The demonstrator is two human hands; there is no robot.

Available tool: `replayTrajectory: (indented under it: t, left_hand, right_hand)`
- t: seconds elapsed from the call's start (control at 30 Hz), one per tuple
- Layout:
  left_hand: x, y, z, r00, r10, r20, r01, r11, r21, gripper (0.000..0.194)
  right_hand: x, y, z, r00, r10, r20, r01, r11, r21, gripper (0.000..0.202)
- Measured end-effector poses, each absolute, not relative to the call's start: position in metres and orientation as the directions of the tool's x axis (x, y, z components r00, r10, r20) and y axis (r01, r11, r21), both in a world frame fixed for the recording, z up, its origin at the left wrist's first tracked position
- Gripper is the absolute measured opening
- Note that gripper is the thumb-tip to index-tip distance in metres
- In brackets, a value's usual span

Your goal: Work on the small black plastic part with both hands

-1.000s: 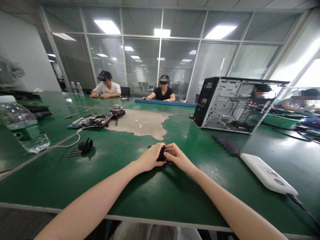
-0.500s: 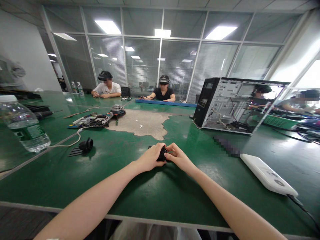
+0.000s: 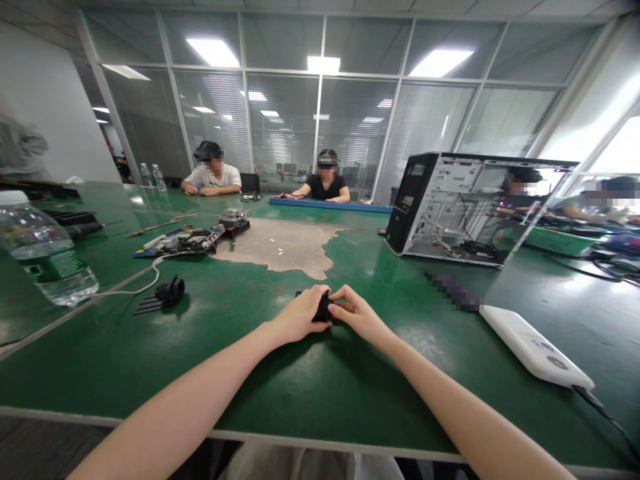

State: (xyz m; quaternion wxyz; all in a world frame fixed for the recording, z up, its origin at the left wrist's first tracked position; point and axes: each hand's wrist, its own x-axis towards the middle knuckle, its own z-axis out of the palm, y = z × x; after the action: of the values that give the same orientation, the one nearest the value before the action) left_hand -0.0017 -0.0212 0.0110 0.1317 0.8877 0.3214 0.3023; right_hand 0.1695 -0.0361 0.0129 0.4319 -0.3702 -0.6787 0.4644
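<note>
Just above the green tabletop (image 3: 320,393), my left hand (image 3: 301,312) is wrapped round a small black part (image 3: 324,308), much of which the fingers cover. My right hand (image 3: 356,317) meets it from the right, its thumb and forefinger closed against the part's near side. What exactly the part is I cannot make out; it resembles the black plastic piece with long prongs (image 3: 167,291) lying on the table to the left.
A water bottle (image 3: 47,260) stands at far left. Behind the pronged piece lies a circuit board (image 3: 183,241) beside a fan-like part (image 3: 234,221). To the right are an opened computer case (image 3: 417,203) and a white power bank (image 3: 535,347). Two people (image 3: 327,183) sit across the table.
My hands stay at the same place on the black part; the right fingers have shifted very slightly against it. The whole view has moved a little.
</note>
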Motion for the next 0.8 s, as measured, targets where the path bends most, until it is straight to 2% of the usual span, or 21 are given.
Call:
replayTrajectory:
  t: [0.17,0.27,0.47,0.57,0.8]
  left_hand:
    - [-0.0016,-0.0217,0.0132,0.622,0.648,0.44,0.499,-0.761,0.415,0.056]
    - [-0.0019,-0.0213,0.0129,0.623,0.647,0.439,0.506,-0.762,0.405,0.056]
    - [-0.0023,-0.0209,0.0112,0.615,0.663,0.426,0.518,-0.748,0.416,0.058]
    - [-0.002,-0.0213,0.0115,0.614,0.659,0.434,0.507,-0.751,0.424,0.06]
    - [-0.0015,-0.0213,0.0123,0.614,0.665,0.425,0.528,-0.746,0.406,0.056]
  right_hand:
    - [0.1686,-0.0304,0.0066,-0.29,0.929,0.23,0.116,0.273,-0.955,0.03]
    - [0.1701,-0.0297,0.0054,-0.33,0.924,0.191,0.115,0.241,-0.964,0.033]
    - [0.1696,-0.0357,0.0114,-0.373,0.893,0.252,0.081,0.302,-0.95,0.03]
    - [0.1677,-0.0354,0.0118,-0.335,0.912,0.236,0.105,0.285,-0.953,0.027]
    - [0.1687,-0.0296,0.0052,-0.293,0.942,0.161,0.134,0.207,-0.969,0.035]
